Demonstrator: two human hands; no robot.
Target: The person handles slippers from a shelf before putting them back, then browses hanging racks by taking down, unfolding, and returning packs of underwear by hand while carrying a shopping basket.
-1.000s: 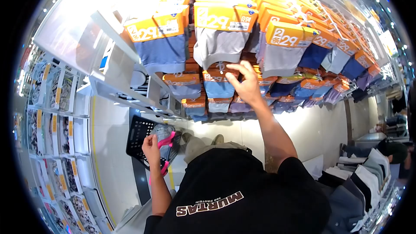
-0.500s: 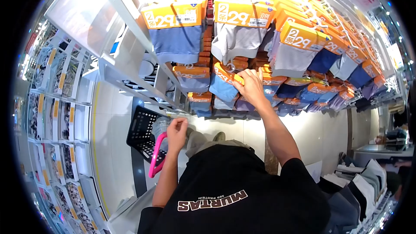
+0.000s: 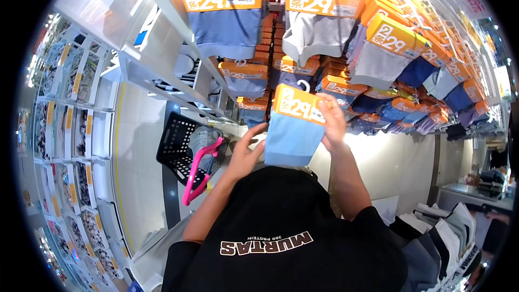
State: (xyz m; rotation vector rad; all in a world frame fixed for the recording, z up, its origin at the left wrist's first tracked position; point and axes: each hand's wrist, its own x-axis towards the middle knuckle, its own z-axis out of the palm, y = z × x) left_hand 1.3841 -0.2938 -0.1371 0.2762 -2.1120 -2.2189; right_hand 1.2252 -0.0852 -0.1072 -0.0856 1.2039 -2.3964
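My right hand (image 3: 334,121) grips the right edge of a pack of light-blue underpants (image 3: 294,138), at its orange price card. A white hook sticks up from the top of the card. The pack hangs in front of my chest, apart from the rack. My left hand (image 3: 246,154) is open beside the pack's left edge, fingers apart; whether a fingertip touches it I cannot tell. Left of that hand is a black shopping basket (image 3: 168,143) with a pink handle (image 3: 197,170), holding something in clear wrapping (image 3: 203,143).
Ahead, underpants packs with orange cards hang in rows, among them blue (image 3: 227,32) and grey (image 3: 313,35) ones. A white shelf unit (image 3: 162,67) stands front left. More shelves with small goods (image 3: 75,146) line the far left. Folded or hanging clothes (image 3: 446,238) are at lower right.
My right hand has brought the light-blue pack off the rack and towards my chest. My left hand has moved right, from near the basket handle to beside the pack, and its fingers have spread.
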